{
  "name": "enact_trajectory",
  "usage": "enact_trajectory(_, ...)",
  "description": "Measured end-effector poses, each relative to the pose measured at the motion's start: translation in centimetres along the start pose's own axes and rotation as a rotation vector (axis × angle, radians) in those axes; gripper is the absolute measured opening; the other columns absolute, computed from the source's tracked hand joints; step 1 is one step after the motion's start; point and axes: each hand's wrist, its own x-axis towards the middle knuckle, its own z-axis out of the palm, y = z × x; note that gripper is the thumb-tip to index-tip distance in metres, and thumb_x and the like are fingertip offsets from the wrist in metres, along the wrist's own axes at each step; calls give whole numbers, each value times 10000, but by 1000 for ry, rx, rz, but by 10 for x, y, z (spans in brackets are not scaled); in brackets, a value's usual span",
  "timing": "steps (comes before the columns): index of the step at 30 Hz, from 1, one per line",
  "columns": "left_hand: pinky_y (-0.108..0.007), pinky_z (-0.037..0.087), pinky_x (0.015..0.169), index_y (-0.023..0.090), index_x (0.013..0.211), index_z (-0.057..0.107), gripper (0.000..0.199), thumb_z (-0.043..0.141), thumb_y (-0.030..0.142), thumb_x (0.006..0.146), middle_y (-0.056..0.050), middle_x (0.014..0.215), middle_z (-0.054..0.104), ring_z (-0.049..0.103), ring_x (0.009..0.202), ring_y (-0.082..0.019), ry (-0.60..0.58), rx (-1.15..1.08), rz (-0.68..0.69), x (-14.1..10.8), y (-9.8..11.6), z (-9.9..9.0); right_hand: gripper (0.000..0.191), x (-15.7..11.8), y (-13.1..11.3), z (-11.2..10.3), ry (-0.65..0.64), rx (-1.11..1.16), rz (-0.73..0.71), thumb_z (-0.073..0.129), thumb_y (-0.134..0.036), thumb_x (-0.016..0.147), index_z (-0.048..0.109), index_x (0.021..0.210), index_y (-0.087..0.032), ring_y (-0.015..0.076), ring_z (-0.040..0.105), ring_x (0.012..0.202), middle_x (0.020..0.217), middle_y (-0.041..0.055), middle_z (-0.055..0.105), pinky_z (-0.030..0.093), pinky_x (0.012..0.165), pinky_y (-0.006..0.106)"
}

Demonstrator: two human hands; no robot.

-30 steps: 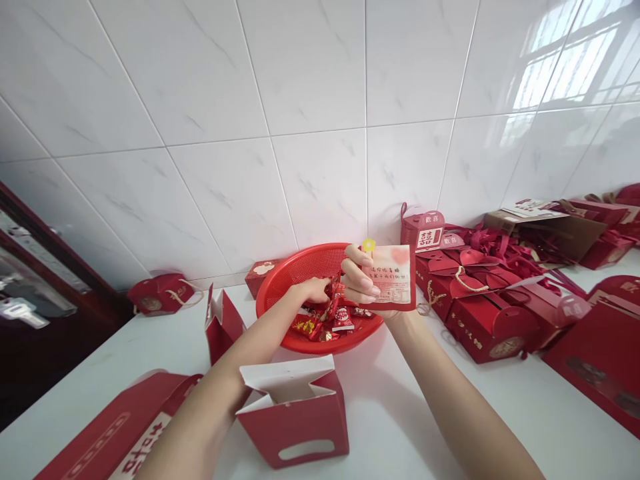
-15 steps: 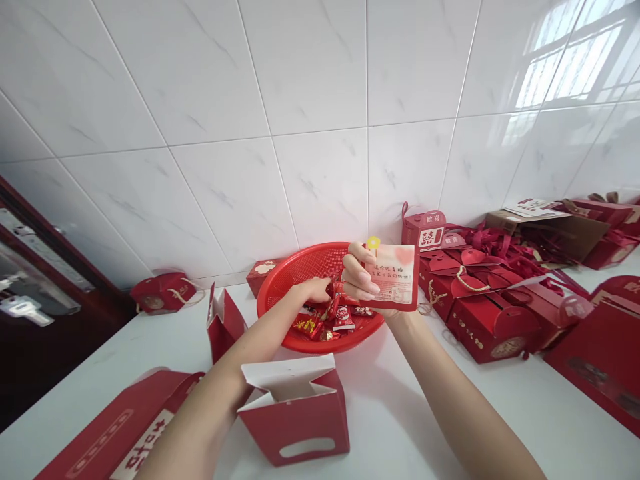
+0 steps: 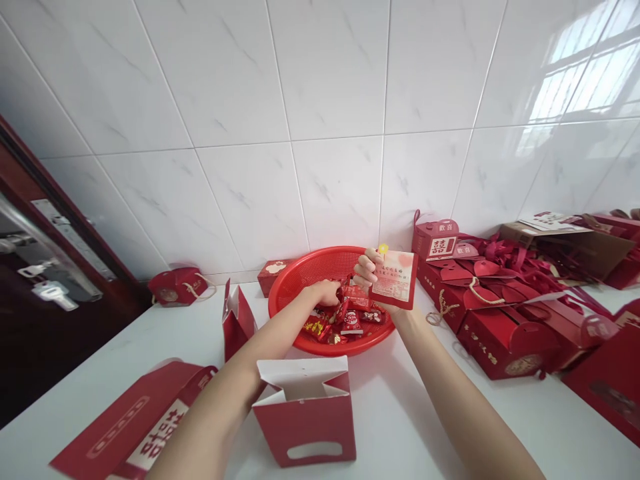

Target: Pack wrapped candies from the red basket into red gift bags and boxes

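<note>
My right hand (image 3: 368, 270) grips a flat square packet (image 3: 395, 280) with a red border and a pale printed face, held above the right side of a red plastic basket (image 3: 280, 293). A small yellow flower shape (image 3: 383, 249) shows at the packet's top left. Inside the basket, my left hand (image 3: 326, 292) is closed among red-wrapped candies (image 3: 352, 321); its fingertips are partly hidden, so what it holds is unclear. Close in front stands a red paper box (image 3: 305, 430) with its white-lined top open. Another open red box (image 3: 237, 323) stands left of the basket, behind my left forearm.
A flattened red box (image 3: 120, 420) lies at the front left. Against the wall are a small red box (image 3: 177, 287) with a cord and another red box (image 3: 269, 275). Several red gift boxes (image 3: 507, 340) and a brown carton (image 3: 565, 243) crowd the right. Keys (image 3: 55, 293) hang at the left door.
The view has shifted slightly, so things sit a little farther right. My right hand still holds the packet, now a bit lower and tilted. My left hand stays among the candies.
</note>
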Motion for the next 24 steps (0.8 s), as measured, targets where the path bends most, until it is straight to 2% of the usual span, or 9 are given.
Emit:
enact_trajectory(3,-348,544,833,223,1114,705,336,725,415,840,-68,1049,758,706,921,-248,-25,-22,-27,0,0,0,289,5,2,-14,102,70,-15,503,-243,944,400,674,-224,117,363,516,657,-15,505,360,514,235)
enact_trajectory(7,-397,547,882,176,1084,688,338,618,480,955,-70,1060,719,682,949,-211,-11,-25,-86,-3,4,-2,272,2,2,-20,222,69,27,532,-261,928,444,673,-222,118,383,523,680,3,535,380,517,243)
enact_trajectory(10,-410,531,891,203,1049,710,247,691,380,878,-95,1081,740,698,977,-254,35,-21,-108,-11,11,-5,273,-3,2,-21,287,55,16,571,-269,896,460,652,-219,116,374,513,638,-3,508,380,510,242)
enact_trajectory(13,-423,513,913,237,1014,733,251,722,269,766,-133,1162,748,694,1087,-342,96,-44,-133,-21,17,-9,285,-8,2,-23,326,1,37,580,-288,882,469,630,-216,110,351,500,616,-11,493,375,502,239)
enact_trajectory(17,-464,493,947,224,967,728,219,660,289,768,-160,1213,736,664,1163,-389,198,-169,-179,-28,21,-12,319,-17,1,-25,372,-98,68,602,-316,859,455,596,-212,105,356,490,625,-7,518,377,493,241)
enact_trajectory(21,-452,483,934,209,746,651,83,652,292,744,-138,1064,759,670,1097,-368,332,-405,-166,-29,23,-12,350,-22,4,-26,402,-154,52,607,-393,865,460,599,-221,114,389,486,631,1,548,414,490,256)
enact_trajectory(24,-392,498,880,210,620,562,141,627,282,723,-88,882,745,671,983,-303,429,-657,-116,-30,24,-16,366,-23,10,-29,454,-234,23,604,-437,862,468,596,-225,131,450,483,634,26,598,464,499,285)
